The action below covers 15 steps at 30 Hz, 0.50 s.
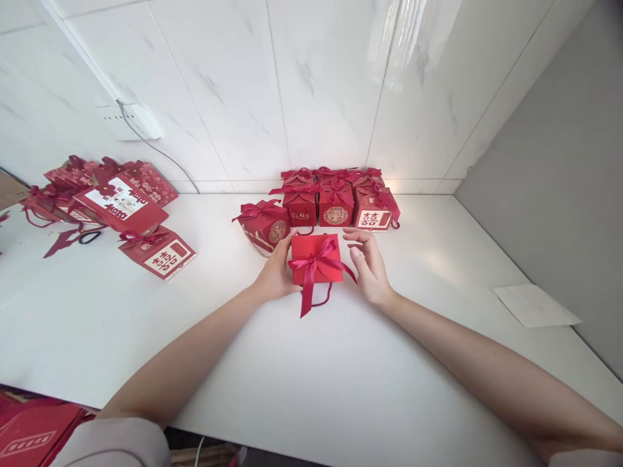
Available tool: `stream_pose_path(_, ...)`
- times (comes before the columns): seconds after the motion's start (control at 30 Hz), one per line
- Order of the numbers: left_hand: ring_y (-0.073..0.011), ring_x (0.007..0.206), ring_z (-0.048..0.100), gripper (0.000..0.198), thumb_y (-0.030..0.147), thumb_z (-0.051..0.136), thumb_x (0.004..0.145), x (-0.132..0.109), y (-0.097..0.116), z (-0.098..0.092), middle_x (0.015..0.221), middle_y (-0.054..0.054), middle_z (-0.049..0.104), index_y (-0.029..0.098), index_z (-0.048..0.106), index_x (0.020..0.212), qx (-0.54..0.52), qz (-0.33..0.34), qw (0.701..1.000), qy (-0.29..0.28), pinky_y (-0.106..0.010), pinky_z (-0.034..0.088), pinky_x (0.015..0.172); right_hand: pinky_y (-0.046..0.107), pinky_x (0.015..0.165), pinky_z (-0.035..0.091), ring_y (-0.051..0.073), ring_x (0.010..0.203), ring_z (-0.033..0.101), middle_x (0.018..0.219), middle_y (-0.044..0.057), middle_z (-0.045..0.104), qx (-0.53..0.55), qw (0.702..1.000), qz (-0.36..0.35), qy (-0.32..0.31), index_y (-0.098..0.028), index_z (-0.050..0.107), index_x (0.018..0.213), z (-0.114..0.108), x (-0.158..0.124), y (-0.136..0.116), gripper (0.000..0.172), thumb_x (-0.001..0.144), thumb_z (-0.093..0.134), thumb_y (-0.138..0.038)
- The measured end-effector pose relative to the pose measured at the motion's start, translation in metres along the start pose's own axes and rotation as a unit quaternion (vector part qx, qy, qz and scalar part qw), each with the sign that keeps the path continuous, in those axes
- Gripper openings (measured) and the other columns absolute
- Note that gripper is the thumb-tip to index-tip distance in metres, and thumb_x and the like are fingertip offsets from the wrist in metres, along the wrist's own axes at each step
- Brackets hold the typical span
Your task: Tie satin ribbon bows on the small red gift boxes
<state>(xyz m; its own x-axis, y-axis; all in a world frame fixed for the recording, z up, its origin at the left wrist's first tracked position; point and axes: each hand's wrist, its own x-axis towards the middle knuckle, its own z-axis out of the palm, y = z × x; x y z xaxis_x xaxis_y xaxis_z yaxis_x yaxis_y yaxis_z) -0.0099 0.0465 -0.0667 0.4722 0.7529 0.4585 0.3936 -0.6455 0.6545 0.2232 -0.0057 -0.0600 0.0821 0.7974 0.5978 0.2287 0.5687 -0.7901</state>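
A bright red gift box (311, 245) is in front of me, its top facing up and tied with a dark pink ribbon bow (315, 261). One ribbon tail and a cord handle (322, 302) hang toward me over its near side. My left hand (276, 275) grips the box by its left side, with some fingers hidden behind it. To the right of the box, my right hand (370, 269) is open with curved fingers apart, close to a ribbon tail and holding nothing. Just behind my left hand stands a tilted red gift box with a rope handle (260, 227).
Several ribboned red gift boxes (335, 206) stand in rows against the tiled wall. At left lie a single red box (156, 251) and a pile of red boxes and bags (119, 201). A white paper (535, 305) lies at right; a cable (156, 148) runs down the wall.
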Motion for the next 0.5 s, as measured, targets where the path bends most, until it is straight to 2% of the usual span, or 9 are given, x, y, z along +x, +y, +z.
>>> stream_pose_path(0.07, -0.0375, 0.133, 0.045, 0.121, 0.039, 0.087, 0.055, 0.002, -0.003, -0.001, 0.147, -0.015, 0.038, 0.031, 0.015, 0.152, 0.015, 0.014, 0.999, 0.036, -0.057, 0.041, 0.108, 0.048, 0.107, 0.036, 0.026, 0.130, 0.044, 0.136, 0.009, 0.049, -0.083, 0.994, -0.073, -0.006, -0.027, 0.052, 0.122, 0.000, -0.003, -0.005, 0.027, 0.097, 0.043, -0.035)
stream_pose_path(0.13, -0.0356, 0.133, 0.045, 0.115, 0.037, 0.085, 0.058, 0.003, -0.003, -0.001, 0.146, -0.016, 0.038, 0.027, 0.017, 0.150, 0.031, 0.016, 0.997, 0.074, -0.054, 0.041, 0.108, 0.050, 0.110, 0.032, 0.027, 0.133, 0.040, 0.142, 0.009, 0.045, -0.159, 0.981, -0.107, -0.036, -0.028, 0.050, 0.129, 0.002, -0.006, -0.011, 0.033, 0.097, 0.044, -0.031)
stream_pose_path(0.3, -0.0322, 0.132, 0.046, 0.104, 0.032, 0.084, 0.060, 0.003, 0.002, 0.003, 0.145, -0.017, 0.038, 0.023, 0.024, 0.145, 0.061, 0.008, 0.992, 0.110, -0.048, 0.041, 0.108, 0.053, 0.110, 0.030, 0.030, 0.139, 0.034, 0.152, 0.010, 0.035, -0.257, 0.959, -0.093, -0.081, -0.029, 0.042, 0.141, 0.008, -0.009, -0.014, 0.043, 0.098, 0.042, -0.034)
stream_pose_path(0.5, -0.0308, 0.127, 0.050, 0.097, 0.032, 0.082, 0.062, 0.003, 0.005, 0.002, 0.140, -0.015, 0.044, 0.023, 0.029, 0.142, 0.088, 0.022, 0.990, 0.110, -0.046, 0.046, 0.104, 0.055, 0.110, 0.032, 0.031, 0.139, 0.033, 0.155, 0.010, 0.030, -0.263, 0.955, -0.096, -0.096, -0.031, 0.033, 0.148, 0.010, -0.009, -0.010, 0.051, 0.098, 0.042, -0.034)
